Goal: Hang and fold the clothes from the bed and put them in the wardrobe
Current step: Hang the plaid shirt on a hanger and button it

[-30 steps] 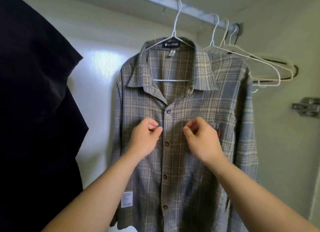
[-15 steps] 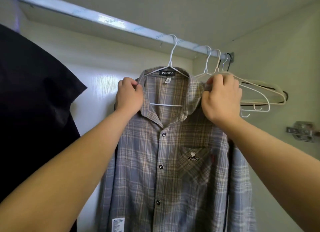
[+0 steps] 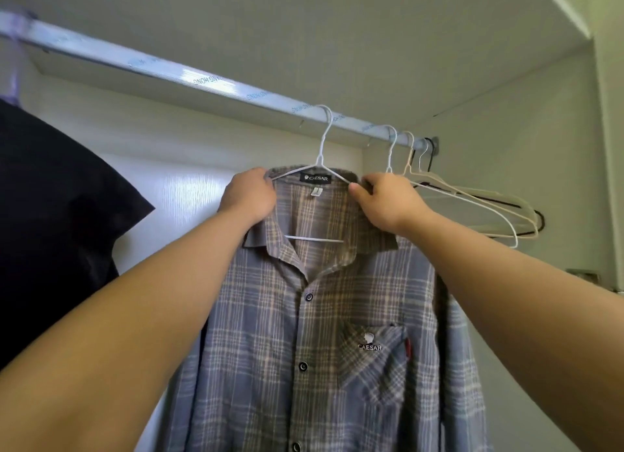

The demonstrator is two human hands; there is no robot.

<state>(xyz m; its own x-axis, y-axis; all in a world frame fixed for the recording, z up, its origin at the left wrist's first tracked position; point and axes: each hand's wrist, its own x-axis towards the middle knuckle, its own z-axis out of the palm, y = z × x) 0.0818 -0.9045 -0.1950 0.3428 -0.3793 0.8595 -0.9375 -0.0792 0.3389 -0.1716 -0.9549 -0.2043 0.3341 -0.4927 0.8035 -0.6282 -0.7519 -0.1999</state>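
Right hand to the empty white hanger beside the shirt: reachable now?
Probably yes: the right hand grips the shirt right beside the empty white hanger, nothing between; it must let go first.

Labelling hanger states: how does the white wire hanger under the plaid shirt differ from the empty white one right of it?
The white wire hanger with the shirt carries a grey-blue plaid button shirt, gripped at its collar by the left hand and right hand; the empty white wire hanger carries nothing. The first faces the camera; the empty one angles off rightward. Both hook over the silver rail.
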